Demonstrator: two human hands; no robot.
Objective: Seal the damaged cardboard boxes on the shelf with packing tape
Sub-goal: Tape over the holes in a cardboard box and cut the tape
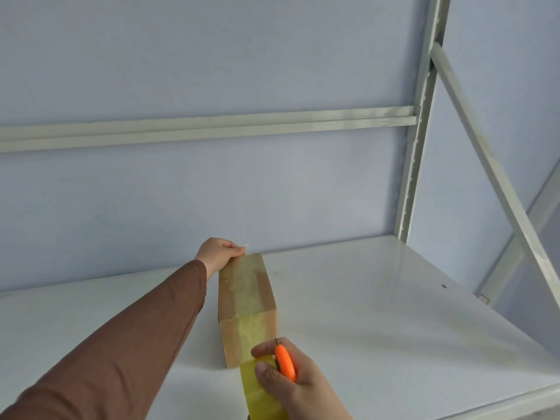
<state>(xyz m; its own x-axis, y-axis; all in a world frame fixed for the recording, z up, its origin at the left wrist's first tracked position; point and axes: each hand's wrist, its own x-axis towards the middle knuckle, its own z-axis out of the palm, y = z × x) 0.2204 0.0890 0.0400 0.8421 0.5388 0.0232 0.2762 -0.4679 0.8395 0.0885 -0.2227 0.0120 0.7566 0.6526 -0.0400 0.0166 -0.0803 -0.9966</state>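
Here the right hand (298,380) pinches an orange cutter (285,362) against the yellowish packing tape (263,395) just below the cardboard box (247,301). The left hand (218,254), fingers curled, grips the box's far end. The box lies on the white shelf (378,313), tape running along its top.
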